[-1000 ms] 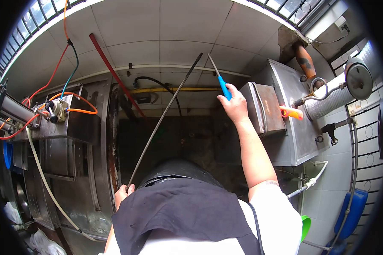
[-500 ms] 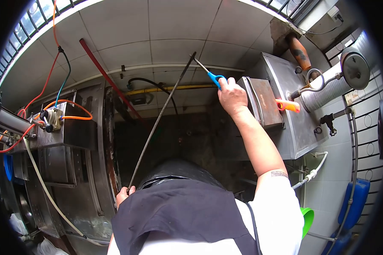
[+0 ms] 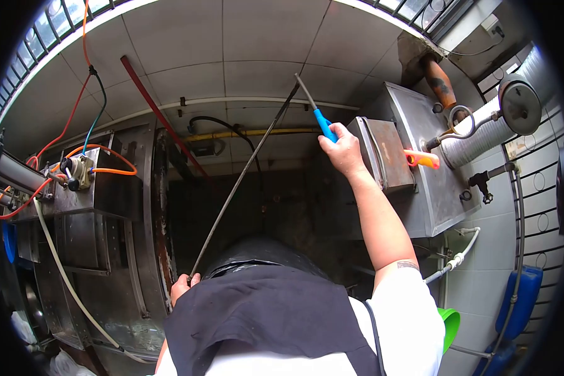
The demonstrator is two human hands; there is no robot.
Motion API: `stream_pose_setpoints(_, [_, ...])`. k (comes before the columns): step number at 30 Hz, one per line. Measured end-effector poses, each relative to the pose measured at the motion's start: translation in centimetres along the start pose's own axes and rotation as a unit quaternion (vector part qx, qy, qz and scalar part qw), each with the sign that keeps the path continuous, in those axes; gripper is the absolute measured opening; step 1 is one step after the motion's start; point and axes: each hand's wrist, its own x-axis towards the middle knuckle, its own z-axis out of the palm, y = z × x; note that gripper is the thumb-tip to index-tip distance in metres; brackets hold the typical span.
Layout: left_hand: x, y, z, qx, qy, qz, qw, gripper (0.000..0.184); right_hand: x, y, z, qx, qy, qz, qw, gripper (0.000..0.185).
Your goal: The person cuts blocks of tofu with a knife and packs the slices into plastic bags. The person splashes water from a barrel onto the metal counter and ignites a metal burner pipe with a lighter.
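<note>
My left hand (image 3: 182, 289), low beside the dark apron, is closed around the near end of a long thin metal rod (image 3: 237, 175). The rod slants up and away to the right, its dark far tip near the tiled wall. My right hand (image 3: 344, 150) reaches forward, fingers wrapped around the blue handle of a long-necked lighter (image 3: 323, 123). The lighter's metal neck points up and left and its end is close to the rod's tip; whether they touch I cannot tell. No flame is visible.
At left stands a metal machine (image 3: 116, 188) with orange, red and green hoses. To the right is a steel box (image 3: 423, 169) with an orange-handled object (image 3: 422, 158) on its side. A red pipe (image 3: 156, 106) leans at the back, near a yellow pipe (image 3: 276, 131).
The lighter has turned more upright in my right hand, and its tip has moved up and right. The rod's far tip has shifted slightly right. My left hand stays in place.
</note>
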Motion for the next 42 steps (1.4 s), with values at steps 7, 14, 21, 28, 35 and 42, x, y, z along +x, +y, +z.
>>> stream_pose_setpoints(7, [-0.3,0.6,-0.5,0.002,0.002,0.014,1.0,0.048,-0.5,1.7,0.8,0.021,-0.004,0.006,1.0,0.045])
stream_pose_setpoints(14, [3.5,0.0,2.1,-0.049,0.02,0.083,0.995,0.045,-3.4,1.1,3.7,0.239,-0.082,0.065,0.965,0.054])
stream_pose_setpoints(21, [7.1,3.2,2.7,-0.181,-0.005,0.199,0.963,0.044,-7.9,1.9,9.2,0.192,-0.106,0.006,0.976,0.047])
stream_pose_setpoints(28, [5.7,8.5,-0.3,-0.258,-0.068,0.233,0.935,0.046,-13.3,-5.7,11.8,0.363,-0.282,0.113,0.881,0.031])
stream_pose_setpoints(35, [4.2,12.2,-0.8,-0.378,-0.089,0.26,0.884,0.035,-17.0,-9.5,14.8,0.428,-0.476,0.153,0.753,0.026])
stream_pose_setpoints(42, [3.2,11.5,-1.0,-0.385,-0.123,0.235,0.884,0.03,-17.7,-9.7,16.1,0.455,-0.499,0.136,0.725,0.024])
